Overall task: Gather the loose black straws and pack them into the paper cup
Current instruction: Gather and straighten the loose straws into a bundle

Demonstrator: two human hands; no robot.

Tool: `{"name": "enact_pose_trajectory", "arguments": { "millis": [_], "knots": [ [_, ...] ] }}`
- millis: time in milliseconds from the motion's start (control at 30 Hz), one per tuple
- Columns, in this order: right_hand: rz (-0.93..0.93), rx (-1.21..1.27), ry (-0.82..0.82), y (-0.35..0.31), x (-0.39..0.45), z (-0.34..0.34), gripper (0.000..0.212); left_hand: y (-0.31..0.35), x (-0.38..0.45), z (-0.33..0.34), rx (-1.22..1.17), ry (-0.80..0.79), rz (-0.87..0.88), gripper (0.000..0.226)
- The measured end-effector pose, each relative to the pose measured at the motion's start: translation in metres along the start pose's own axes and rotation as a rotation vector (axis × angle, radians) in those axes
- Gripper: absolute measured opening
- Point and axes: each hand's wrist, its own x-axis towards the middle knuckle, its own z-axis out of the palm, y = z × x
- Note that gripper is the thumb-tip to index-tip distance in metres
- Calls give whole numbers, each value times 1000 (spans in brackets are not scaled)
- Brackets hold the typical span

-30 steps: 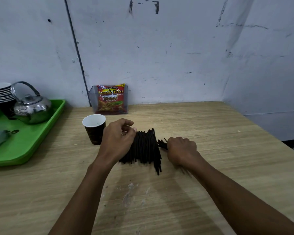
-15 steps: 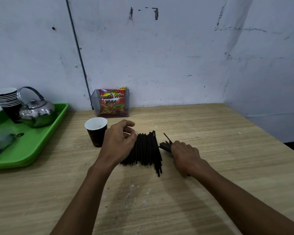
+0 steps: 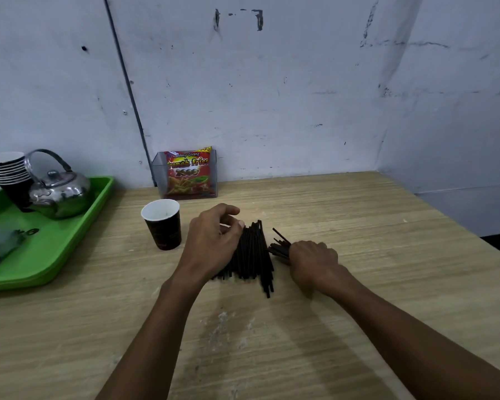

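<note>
A pile of black straws [image 3: 253,255] lies side by side on the wooden table [image 3: 358,255], roughly pointing away from me. My left hand [image 3: 214,243] rests on the pile's left side with its fingers curled over the straws. My right hand [image 3: 312,261] is closed around a small bunch of black straws [image 3: 279,246] that sticks out to the left of the fist, just right of the pile. The dark paper cup [image 3: 162,223] with a white inside stands upright to the left of my left hand, with no straws visible in it.
A green tray [image 3: 55,243] at the left edge holds a steel kettle [image 3: 57,192] and a stack of paper cups [image 3: 9,174]. A clear holder with a red snack packet [image 3: 188,174] stands against the back wall. The table's right edge runs diagonally.
My right hand has slid a little to the right and closed on a bunch of straws. My left hand has stayed on the pile. The camera has tilted slightly.
</note>
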Motion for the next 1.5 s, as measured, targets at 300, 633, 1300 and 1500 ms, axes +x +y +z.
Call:
{"name": "enact_pose_trajectory", "arguments": {
  "millis": [300,633,1300,1500],
  "knots": [
    [-84,1063,189,34,20,-2,10,0,1,-9,-44,63,-10,24],
    [-175,1566,619,17,26,18,24,6,0,11,-120,16,-37,23],
    [-222,1415,556,16,44,51,18,44,32,77,247,-483,306,68],
    [-254,1461,520,15,44,49,18,40,31,77,4,-369,221,70]
  ]
}}
